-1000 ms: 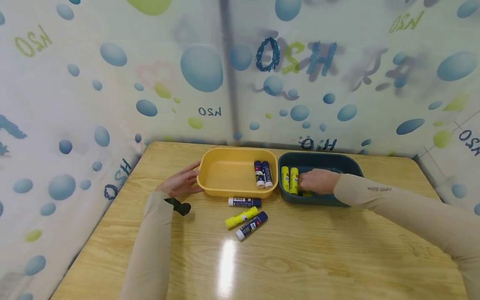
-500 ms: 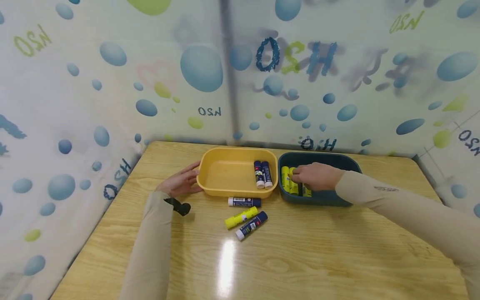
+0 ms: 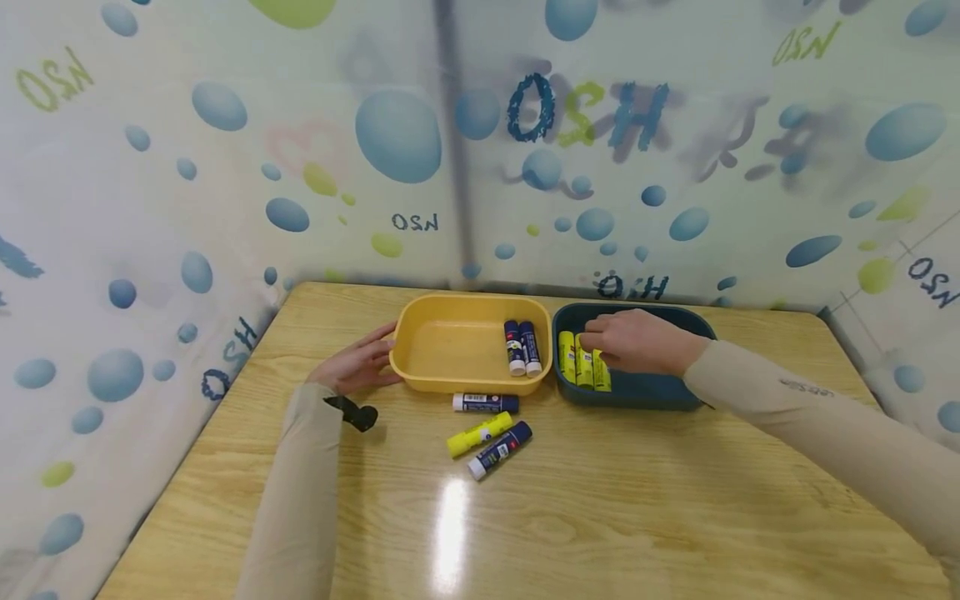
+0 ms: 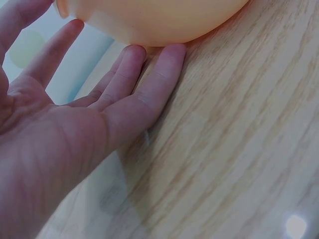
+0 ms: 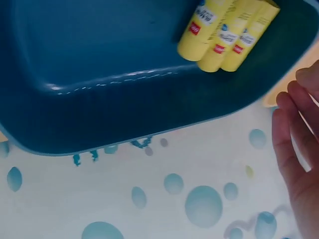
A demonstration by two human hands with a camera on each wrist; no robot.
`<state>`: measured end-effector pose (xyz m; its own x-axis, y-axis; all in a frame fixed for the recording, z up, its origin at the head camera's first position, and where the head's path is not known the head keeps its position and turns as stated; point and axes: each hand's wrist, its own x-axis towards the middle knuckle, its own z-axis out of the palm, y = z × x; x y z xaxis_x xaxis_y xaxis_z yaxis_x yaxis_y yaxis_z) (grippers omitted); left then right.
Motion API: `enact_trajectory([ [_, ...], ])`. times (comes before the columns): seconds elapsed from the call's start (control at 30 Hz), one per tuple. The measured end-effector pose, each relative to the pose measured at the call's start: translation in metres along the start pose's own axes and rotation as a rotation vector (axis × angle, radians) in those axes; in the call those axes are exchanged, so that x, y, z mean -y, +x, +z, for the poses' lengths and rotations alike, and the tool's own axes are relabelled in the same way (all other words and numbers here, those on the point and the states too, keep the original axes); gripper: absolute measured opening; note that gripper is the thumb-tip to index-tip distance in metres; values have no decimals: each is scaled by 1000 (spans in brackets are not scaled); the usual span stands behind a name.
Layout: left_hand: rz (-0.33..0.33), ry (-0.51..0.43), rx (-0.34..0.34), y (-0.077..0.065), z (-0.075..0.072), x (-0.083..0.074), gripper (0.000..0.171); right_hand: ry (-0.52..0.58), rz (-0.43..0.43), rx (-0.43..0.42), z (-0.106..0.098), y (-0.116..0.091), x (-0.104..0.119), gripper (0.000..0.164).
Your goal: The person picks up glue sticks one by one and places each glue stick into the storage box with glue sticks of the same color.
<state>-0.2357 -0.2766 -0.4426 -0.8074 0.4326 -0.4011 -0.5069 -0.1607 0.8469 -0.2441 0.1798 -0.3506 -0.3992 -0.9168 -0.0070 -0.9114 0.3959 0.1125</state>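
My left hand (image 3: 358, 365) rests at the left end of a yellow plastic tray (image 3: 450, 350). In the left wrist view its spread fingers (image 4: 167, 69) touch the tray's outer wall. Two navy glue sticks (image 3: 514, 350) lie side by side at the tray's right end. Over the dark blue tray (image 3: 660, 385) hovers my right hand (image 3: 637, 340), holding nothing; its fingers (image 5: 281, 144) look loose and apart in the right wrist view. Three yellow glue sticks (image 5: 202, 32) lie in a row at that tray's left end, partly behind the hand in the head view.
On the wooden table (image 3: 600, 500), in front of the yellow tray, lie a navy glue stick (image 3: 485, 403), a yellow glue stick (image 3: 480, 435) and another navy glue stick (image 3: 500, 450). The trays stand side by side near the back edge, by a patterned wall covering (image 3: 525, 208).
My right hand has let go of the third yellow glue stick, now lined up beside the other two, and has risen slightly toward the tray's back. The left hand stays put.
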Motion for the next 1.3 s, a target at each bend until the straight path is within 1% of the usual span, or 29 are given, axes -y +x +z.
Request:
enact_trajectory([
  [0.07, 8, -2, 0, 1, -1, 1, 59, 10, 1, -14, -3, 0, 4, 18],
  [0.2, 18, -2, -13, 5, -6, 5, 58, 26, 9, -16, -8, 1, 12, 20],
  [0.3, 15, -1, -20, 6, -7, 6, 57, 28, 16, -15, -11, 2, 18, 20],
  [0.57, 2, 2, -8, 6, -7, 4, 58, 54, 29, -6, -14, 5, 31, 19],
  [0.73, 5, -4, -16, 5, -6, 4, 58, 73, 15, -10, -13, 7, 38, 19],
  [1.0, 23, 32, -24, 4, -5, 6, 58, 130, -50, -21, -9, 11, 51, 15],
  [1.17, 20, 25, -26, 5, -5, 6, 58, 130, -46, 16, -5, 16, 61, 13],
  [1.3, 16, 4, -23, 6, -6, 5, 57, 151, -34, 46, 1, 19, 68, 16],
])
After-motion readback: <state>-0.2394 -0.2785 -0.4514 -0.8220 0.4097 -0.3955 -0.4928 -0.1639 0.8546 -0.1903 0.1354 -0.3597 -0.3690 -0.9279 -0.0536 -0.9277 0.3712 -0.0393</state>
